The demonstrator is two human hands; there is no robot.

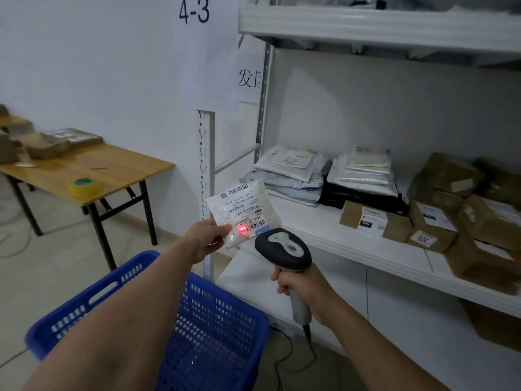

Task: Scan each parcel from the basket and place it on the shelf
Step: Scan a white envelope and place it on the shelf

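Note:
My left hand (207, 238) pinches the lower left corner of a small white parcel (244, 211) with a printed label, held up in front of the shelf's edge. My right hand (303, 286) grips the handle of a grey and black barcode scanner (283, 249), whose head points at the parcel. A red scan dot glows on the label's barcode. The blue plastic basket (225, 328) stands below my left forearm; its inside is mostly hidden. The white metal shelf (332, 230) runs to the right.
On the shelf lie stacks of soft mailer bags (293, 167) and several brown cardboard boxes (434, 227). A wooden folding table (93, 173) at the left carries boxes and a yellow tape roll (84, 186). The scanner's cable trails across the floor.

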